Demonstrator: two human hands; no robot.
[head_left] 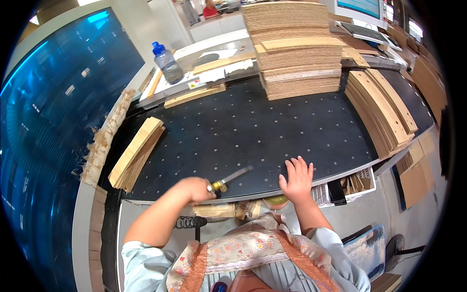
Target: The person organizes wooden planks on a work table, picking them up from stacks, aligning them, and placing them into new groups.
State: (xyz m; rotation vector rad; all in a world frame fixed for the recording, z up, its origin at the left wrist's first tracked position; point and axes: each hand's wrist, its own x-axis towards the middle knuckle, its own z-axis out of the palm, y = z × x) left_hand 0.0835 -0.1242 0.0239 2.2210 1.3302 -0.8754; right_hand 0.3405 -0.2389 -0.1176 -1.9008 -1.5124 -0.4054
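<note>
My left hand [197, 189] is closed around a brass-coloured air blow gun [228, 179] whose metal nozzle points right over the front edge of the black perforated table [233, 131]. My right hand [296, 179] lies flat on the table's front edge, fingers spread, holding nothing. A coiled black hose [188, 222] hangs below the left hand.
A tall stack of cardboard sheets [296, 48] stands at the back. More sheets lean at the right [382, 109], and a small stack [136, 153] lies at the left. A plastic bottle with a blue cap [167, 62] stands back left. A blue curved wall [53, 112] fills the left.
</note>
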